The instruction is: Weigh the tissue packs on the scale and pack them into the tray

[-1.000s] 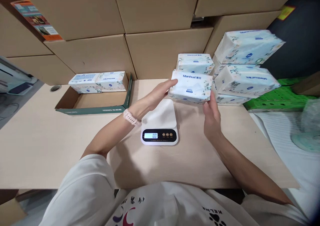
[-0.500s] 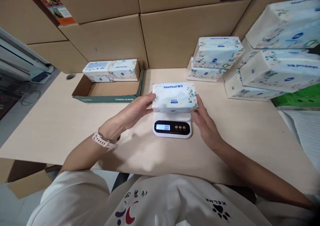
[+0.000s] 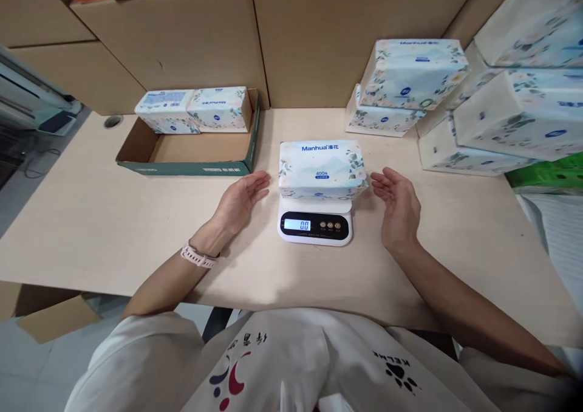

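Note:
A white and pale blue pack of tissues (image 3: pixel 321 168) with floral corners rests on a white digital scale (image 3: pixel 316 236), covering most of its platform. The scale's lit display reads 0.0. My left hand (image 3: pixel 241 202) is just left of the pack, apart from it, with its fingers stretched out and holding nothing. On the other side, my right hand (image 3: pixel 398 208) is also open and empty, its fingers pointing up beside the pack without touching it.
A shallow green cardboard box (image 3: pixel 200 168) with two tissue packs (image 3: pixel 218 109) inside stands at the back left. Stacked tissue packs (image 3: pixel 414 75) fill the back right, several more at the far right. Large cardboard boxes (image 3: pixel 177 41) line the table's rear edge.
Both hands have let go of the tissue pack and drawn outward to either side. The pack now sits on the scale by itself. The view has tilted slightly downward.

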The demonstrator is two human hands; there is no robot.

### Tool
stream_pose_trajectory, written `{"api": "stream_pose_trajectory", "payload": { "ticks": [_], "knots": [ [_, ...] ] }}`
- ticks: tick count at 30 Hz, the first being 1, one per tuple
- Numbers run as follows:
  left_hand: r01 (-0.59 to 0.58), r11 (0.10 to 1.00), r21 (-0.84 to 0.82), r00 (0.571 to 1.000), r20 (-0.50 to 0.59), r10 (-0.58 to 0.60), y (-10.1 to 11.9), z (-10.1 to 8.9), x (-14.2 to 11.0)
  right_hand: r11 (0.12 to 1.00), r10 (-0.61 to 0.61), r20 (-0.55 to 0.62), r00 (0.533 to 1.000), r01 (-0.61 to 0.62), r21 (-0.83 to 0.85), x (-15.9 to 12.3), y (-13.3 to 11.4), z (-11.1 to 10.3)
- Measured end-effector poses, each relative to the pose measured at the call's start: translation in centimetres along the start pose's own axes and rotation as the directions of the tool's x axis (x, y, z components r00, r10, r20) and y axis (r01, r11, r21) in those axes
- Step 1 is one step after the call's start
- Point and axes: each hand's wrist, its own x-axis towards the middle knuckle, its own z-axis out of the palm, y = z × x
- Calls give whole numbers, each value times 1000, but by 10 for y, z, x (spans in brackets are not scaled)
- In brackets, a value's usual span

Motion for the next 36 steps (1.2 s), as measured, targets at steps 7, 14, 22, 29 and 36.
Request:
{"api": "stream_pose_trajectory", "payload": {
  "ticks": [7, 14, 22, 29, 36],
  "knots": [
    [-47, 999, 24, 999, 12, 47, -14, -3, 3, 996, -60, 64, 996, 64, -66, -4, 0, -1],
    [-42, 999, 14, 999, 24, 41, -14, -5, 4, 994, -73, 72, 995, 79, -77, -4, 2, -2],
    [-49, 998, 24, 998, 25, 49, -14, -5, 4, 987, -123, 85, 989, 131, -89, -3, 4, -3],
    [-51, 998, 22, 998, 25, 50, -13, -5, 4, 991, -91, 78, 993, 98, -87, -3, 3, -3],
    [-45, 999, 16, 999, 25, 45, -13, -5, 3, 990, -101, 77, 992, 108, -93, -3, 2, -3]
  ]
}}
